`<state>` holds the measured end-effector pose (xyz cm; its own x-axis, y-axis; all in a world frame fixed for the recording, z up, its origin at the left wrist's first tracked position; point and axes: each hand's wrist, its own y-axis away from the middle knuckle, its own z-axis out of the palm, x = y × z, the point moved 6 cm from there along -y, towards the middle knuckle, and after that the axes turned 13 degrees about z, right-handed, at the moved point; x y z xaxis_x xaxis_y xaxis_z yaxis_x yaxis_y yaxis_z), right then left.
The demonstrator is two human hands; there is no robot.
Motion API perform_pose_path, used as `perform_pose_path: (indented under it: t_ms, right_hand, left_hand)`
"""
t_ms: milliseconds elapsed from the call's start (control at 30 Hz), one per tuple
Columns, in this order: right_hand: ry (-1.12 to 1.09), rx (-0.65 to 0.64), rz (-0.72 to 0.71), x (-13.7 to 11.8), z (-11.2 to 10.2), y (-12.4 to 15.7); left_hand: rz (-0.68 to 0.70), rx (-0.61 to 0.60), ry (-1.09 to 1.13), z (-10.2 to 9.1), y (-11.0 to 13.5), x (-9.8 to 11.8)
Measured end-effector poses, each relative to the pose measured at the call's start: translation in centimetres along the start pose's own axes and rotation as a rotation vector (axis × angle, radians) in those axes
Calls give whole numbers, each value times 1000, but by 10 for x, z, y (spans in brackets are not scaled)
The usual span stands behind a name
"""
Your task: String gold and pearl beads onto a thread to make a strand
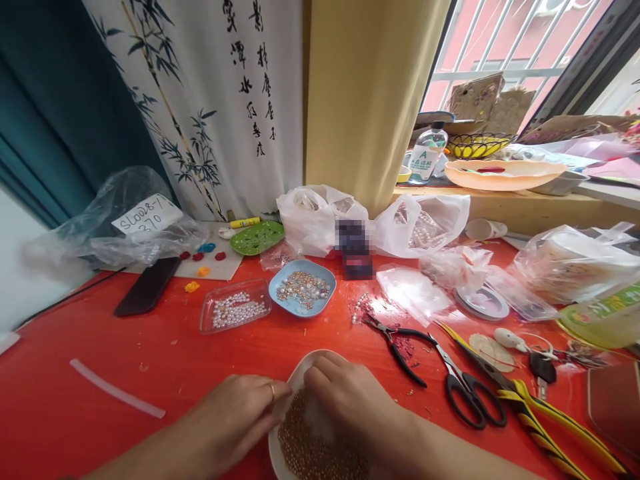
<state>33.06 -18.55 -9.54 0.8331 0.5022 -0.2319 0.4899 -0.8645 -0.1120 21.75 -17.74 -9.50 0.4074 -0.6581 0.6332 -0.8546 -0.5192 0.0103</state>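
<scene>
A white dish [299, 379] full of small brown beads [310, 453] sits at the near edge of the red table [150, 373]. My left hand [239, 408], with a gold ring, rests at the dish's left rim, fingers curled together over the beads. My right hand [345, 393] lies over the dish from the right, fingers bent down and pinched into the beads. What the fingertips grip is too small to make out.
Beyond the dish stand a clear tray of white pearls [235, 310] and a blue dish of mixed beads [302, 288]. Black pliers [395, 340], scissors [465, 383] and yellow-handled pliers [540, 427] lie to the right. A black phone [147, 285], plastic bags [320, 220] and a white strip [116, 389] are around.
</scene>
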Motion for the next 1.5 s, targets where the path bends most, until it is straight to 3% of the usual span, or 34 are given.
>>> perform_pose_path:
  t_ms: [167, 367, 667, 733, 833, 1033, 1133, 1367, 1500]
  right_hand:
    - [-3, 16, -31, 13, 2, -7]
    - [-10, 10, -66, 21, -7, -12]
    - [-83, -14, -31, 23, 3, -6]
    - [-107, -13, -28, 23, 3, -5]
    - [-141, 3, 12, 24, -2, -3]
    - [-131, 79, 143, 31, -5, -3]
    - [-93, 115, 148, 33, -4, -8]
    - [-102, 112, 221, 38, -9, -28]
    - [-223, 138, 246, 39, -18, -30]
  left_hand:
    - [-103, 11, 37, 8, 3, -13]
    - [-97, 38, 61, 6, -11, -10]
    - [-101, -94, 98, 1, -16, -1]
    - [-87, -104, 77, -8, -23, 1]
    - [-93, -12, 36, -35, -38, -7]
    - [-232, 317, -37, -101, -57, -54]
    - [-259, 403, -100, -121, -59, -73]
    - [-283, 299, -191, -128, -49, -98]
    - [-333, 159, -334, -128, -39, -108]
